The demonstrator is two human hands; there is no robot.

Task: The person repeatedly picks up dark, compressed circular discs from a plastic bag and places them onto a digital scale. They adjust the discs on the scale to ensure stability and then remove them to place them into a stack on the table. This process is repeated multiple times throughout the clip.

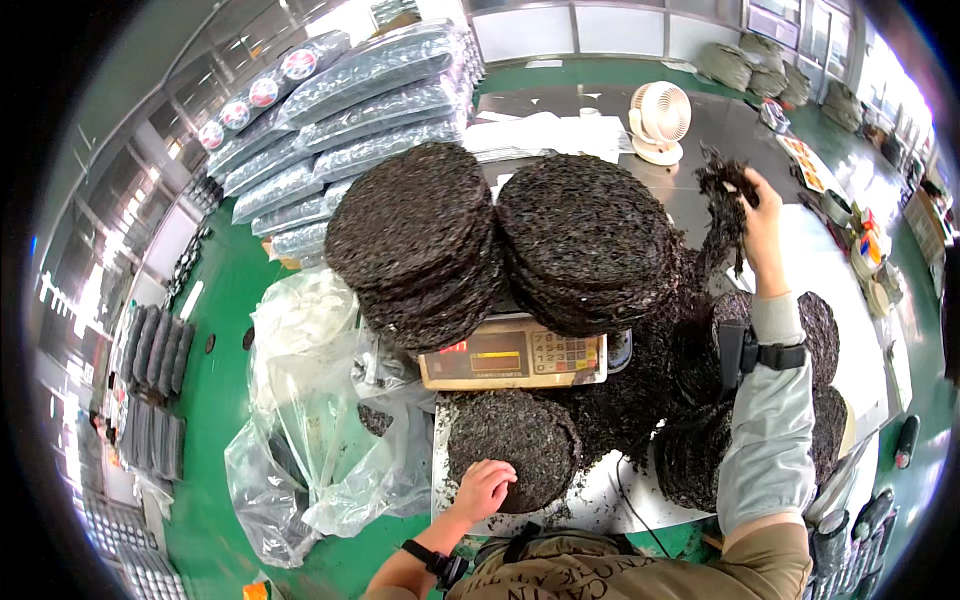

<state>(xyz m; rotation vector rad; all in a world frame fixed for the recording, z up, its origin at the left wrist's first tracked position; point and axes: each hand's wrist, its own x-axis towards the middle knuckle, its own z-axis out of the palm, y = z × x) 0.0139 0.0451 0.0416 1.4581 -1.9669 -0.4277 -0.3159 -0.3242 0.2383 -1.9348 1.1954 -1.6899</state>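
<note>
My left hand [485, 488] rests on the near left part of a round, dark dried seaweed cake [515, 440], fingers lying over its top. The cake lies flat at the front edge of the white table. Raised at the right, my right hand [762, 215] is closed on a ragged clump of dried seaweed [722, 205], which hangs down in strands. Behind the cake stands a weighing scale [513, 352] with a keypad and display. Two tall stacks of round seaweed cakes, a left stack [410, 220] and a right stack [585, 225], rise over the scale and hide its top.
Loose seaweed [625, 400] is heaped right of the scale, beside more cakes [690, 455] under my right arm. A clear plastic bag [310, 400] hangs at the left. Packed bags [380, 95] are piled behind. A small fan [660, 118] stands on the far metal table [600, 100].
</note>
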